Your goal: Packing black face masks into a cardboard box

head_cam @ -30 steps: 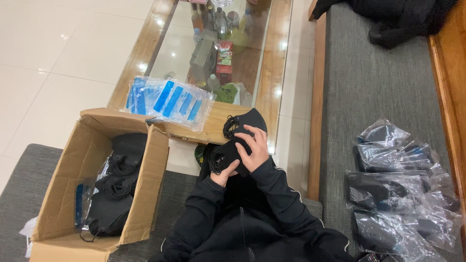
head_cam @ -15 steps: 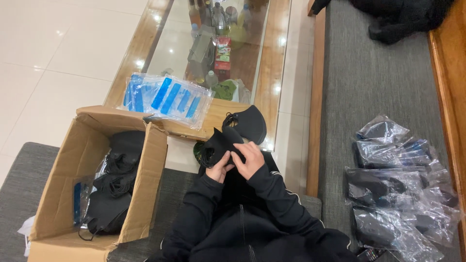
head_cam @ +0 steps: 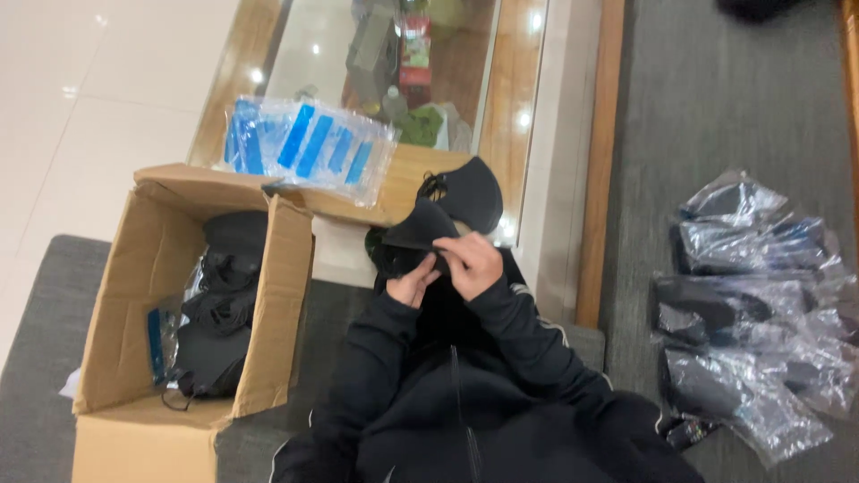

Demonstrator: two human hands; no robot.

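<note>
Both hands meet in front of my chest on a black face mask (head_cam: 420, 230). My left hand (head_cam: 412, 287) pinches its lower edge from below. My right hand (head_cam: 471, 261) grips the same mask from the right, fingers curled over it. A second black mask (head_cam: 470, 192) lies just beyond, on the corner of the wooden table. Black sleeves cover both arms down to the wrists.
An open cardboard box (head_cam: 116, 331) with several black masks inside stands to my left. A stack of clear bags with blue strips (head_cam: 304, 148) lies on the glass-topped table (head_cam: 537, 134). Several bagged black masks (head_cam: 761, 304) lie on the grey cushion at right.
The hands have drawn slightly closer to my chest with the mask, which is now folded flatter. The view has shifted so the box and bags sit lower.
</note>
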